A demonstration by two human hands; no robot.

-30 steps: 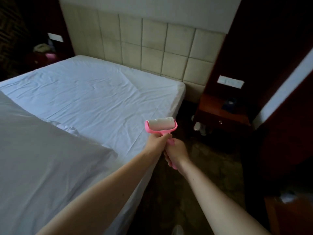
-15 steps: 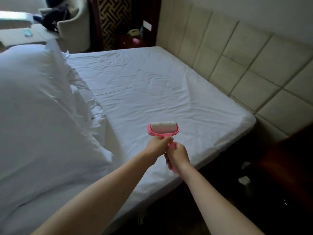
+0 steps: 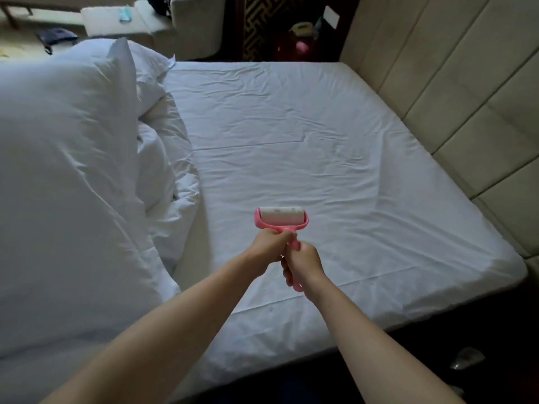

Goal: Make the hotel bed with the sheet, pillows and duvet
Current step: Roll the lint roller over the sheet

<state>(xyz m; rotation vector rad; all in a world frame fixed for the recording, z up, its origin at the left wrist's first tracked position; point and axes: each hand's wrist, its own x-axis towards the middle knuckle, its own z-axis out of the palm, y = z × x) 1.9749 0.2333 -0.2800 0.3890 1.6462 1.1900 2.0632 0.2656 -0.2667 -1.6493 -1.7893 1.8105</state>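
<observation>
A pink lint roller (image 3: 281,219) with a white sticky roll is held above the bed, roll end pointing away from me. My left hand (image 3: 268,246) grips the handle just under the roll's frame. My right hand (image 3: 303,265) is closed on the lower handle. Under them a white fitted sheet (image 3: 306,158) covers the mattress, lightly creased. The white duvet (image 3: 67,185) lies heaped over the left part of the bed. I cannot pick out any pillow.
A beige padded headboard (image 3: 455,91) runs along the right side. At the back stand a light armchair (image 3: 195,27), a pale table (image 3: 108,18) and a dark nightstand with a pink object (image 3: 302,46). Dark floor (image 3: 437,360) borders the bed's near edge.
The view has swung left, from the bed's right edge and nightstand to the whole mattress. Both hands keep the same hold on the roller, which is now over the sheet.
</observation>
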